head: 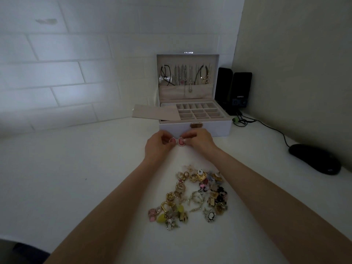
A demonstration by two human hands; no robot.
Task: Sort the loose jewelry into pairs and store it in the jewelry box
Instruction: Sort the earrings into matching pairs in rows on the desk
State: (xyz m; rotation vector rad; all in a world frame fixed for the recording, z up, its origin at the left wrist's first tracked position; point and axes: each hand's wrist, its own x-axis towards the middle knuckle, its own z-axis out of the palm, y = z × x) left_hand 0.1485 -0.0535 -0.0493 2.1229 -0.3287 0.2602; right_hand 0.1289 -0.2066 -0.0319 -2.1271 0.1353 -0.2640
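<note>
Loose jewelry (190,195) lies in a heap on the white table (76,178) nearest the viewer, between the 2 bare forearms: gold pieces, a yellow-green drop, pink bits at the left edge and an oval cameo brooch (210,215) at the lower right of the pile. Beyond the heap, the left hand (157,146) and the right hand (200,141) meet just in front of the jewelry box (194,125). Each hand pinches 1 round pink earring with a sparkling rim: the left earring (172,140) sits between that hand's fingertips, and the right earring (181,142) is held the same way, the 2 touching side by side above the table.

Behind them the jewelry box stands open, its lid (187,77) upright against the tiled wall (57,73), with necklaces hanging inside the lid. Its top tray (200,111) shows rows of small compartments that look bare. A flat beige panel (155,112) rests across the left side of the box, jutting out past its edge. To the right of the box stand 2 black speakers (240,90), and a black mouse (314,159) lies on the table further right, its cable running back toward them.
</note>
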